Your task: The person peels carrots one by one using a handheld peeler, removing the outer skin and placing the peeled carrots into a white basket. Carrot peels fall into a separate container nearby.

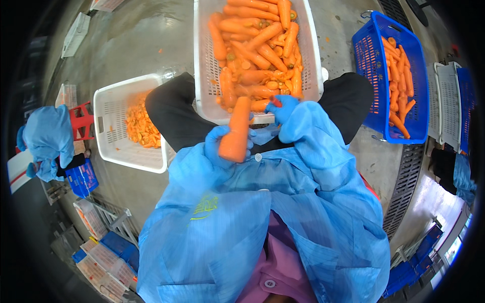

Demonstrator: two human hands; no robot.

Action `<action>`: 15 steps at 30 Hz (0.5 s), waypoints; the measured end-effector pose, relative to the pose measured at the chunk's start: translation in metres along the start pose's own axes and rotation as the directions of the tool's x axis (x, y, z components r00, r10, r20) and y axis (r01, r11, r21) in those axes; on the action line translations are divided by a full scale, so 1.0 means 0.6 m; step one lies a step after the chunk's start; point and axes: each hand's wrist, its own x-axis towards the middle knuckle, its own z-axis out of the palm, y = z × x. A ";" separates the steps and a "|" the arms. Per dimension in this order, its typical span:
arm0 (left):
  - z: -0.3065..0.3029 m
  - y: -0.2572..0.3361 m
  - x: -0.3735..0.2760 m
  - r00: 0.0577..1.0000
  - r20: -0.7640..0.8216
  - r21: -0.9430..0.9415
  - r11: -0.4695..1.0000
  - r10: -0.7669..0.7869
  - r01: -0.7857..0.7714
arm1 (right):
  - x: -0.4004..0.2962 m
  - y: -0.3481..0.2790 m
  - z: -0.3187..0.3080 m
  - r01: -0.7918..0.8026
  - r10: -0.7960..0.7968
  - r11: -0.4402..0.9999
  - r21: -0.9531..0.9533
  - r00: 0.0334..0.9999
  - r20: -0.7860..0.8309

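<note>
My left hand (216,147), in a blue glove, grips a large peeled carrot (235,132) low around its thick end; the narrow end points away from me. To its right, my gloved right hand (285,109) is closed around a small tool with a red handle (276,101); its working end cannot be made out. Both hands are at the near rim of a white plastic crate (315,64) between my knees. Inside that crate lie many carrots (252,53), with some cut ends and trimmings (278,81) among them.
Left of my knee stands a white crate (127,81) with orange trimmings (142,130). At right, a blue crate (365,64) holds carrots (398,79). A floor drain grate (403,185) runs behind it. Another person (47,132) in blue is at far left, near a red stool (81,121).
</note>
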 end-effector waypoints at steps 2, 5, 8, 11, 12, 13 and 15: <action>-0.021 0.002 0.002 0.986 0.165 -0.132 0.991 0.030 -0.008 | -0.009 -0.065 0.001 -0.054 0.056 0.998 -0.028 0.997 0.059; -0.043 0.008 -0.004 0.965 0.263 -0.188 0.981 -0.002 0.053 | -0.013 -0.164 -0.033 -0.147 0.191 0.971 -0.188 0.952 0.238; -0.029 0.002 -0.004 0.986 0.163 -0.151 0.989 0.021 0.004 | -0.013 -0.164 -0.025 -0.248 0.310 0.934 -0.256 0.919 0.242; 0.010 -0.006 -0.009 0.997 0.073 -0.062 0.998 0.030 -0.025 | -0.001 -0.047 -0.011 0.058 -0.073 0.825 -0.562 0.997 -0.005; 0.016 -0.007 -0.008 0.993 0.118 -0.042 0.999 0.015 -0.010 | 0.004 -0.016 -0.004 0.010 -0.021 0.912 -0.411 1.000 -0.021; 0.018 -0.006 -0.008 0.986 0.164 -0.023 1.000 0.006 -0.003 | 0.014 -0.007 -0.002 -0.031 0.026 0.968 -0.249 0.999 -0.024; 0.011 -0.001 -0.006 0.976 0.216 -0.081 0.997 0.004 0.014 | 0.013 -0.010 0.004 -0.086 0.086 0.995 -0.044 0.996 -0.006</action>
